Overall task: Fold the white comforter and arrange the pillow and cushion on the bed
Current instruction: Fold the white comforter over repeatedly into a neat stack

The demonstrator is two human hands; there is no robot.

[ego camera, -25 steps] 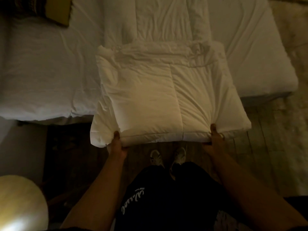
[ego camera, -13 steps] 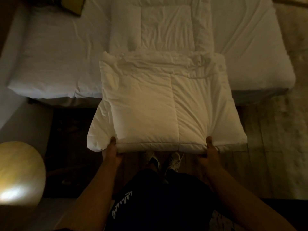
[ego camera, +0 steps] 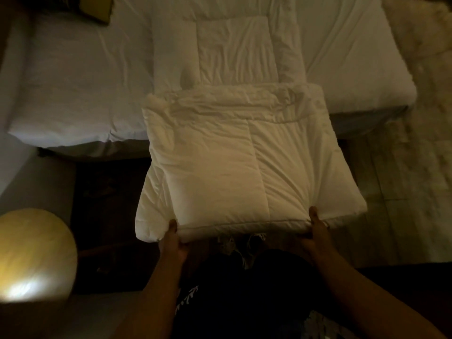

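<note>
The white comforter (ego camera: pixel 244 162) is folded into a thick square and held out over the foot of the bed (ego camera: pixel 73 81). My left hand (ego camera: pixel 172 241) grips its near left corner, thumb on top. My right hand (ego camera: pixel 316 231) grips the near right corner the same way. A narrower strip of the comforter (ego camera: pixel 230 50) still lies flat on the mattress beyond the fold. A dark and yellow cushion (ego camera: pixel 90 7) shows at the bed's far left corner, mostly cut off by the frame. I see no pillow.
A glowing round lamp shade (ego camera: pixel 34 255) sits at lower left beside a pale wall (ego camera: pixel 31 182). A shaggy light rug (ego camera: pixel 415 143) covers the wood floor to the right of the bed. My shoes (ego camera: pixel 242 243) stand just under the comforter's near edge.
The view has drawn back from the bed, and the folded comforter, still gripped by both hands, now hangs further over the floor. The cushion has slid toward the top left corner.
</note>
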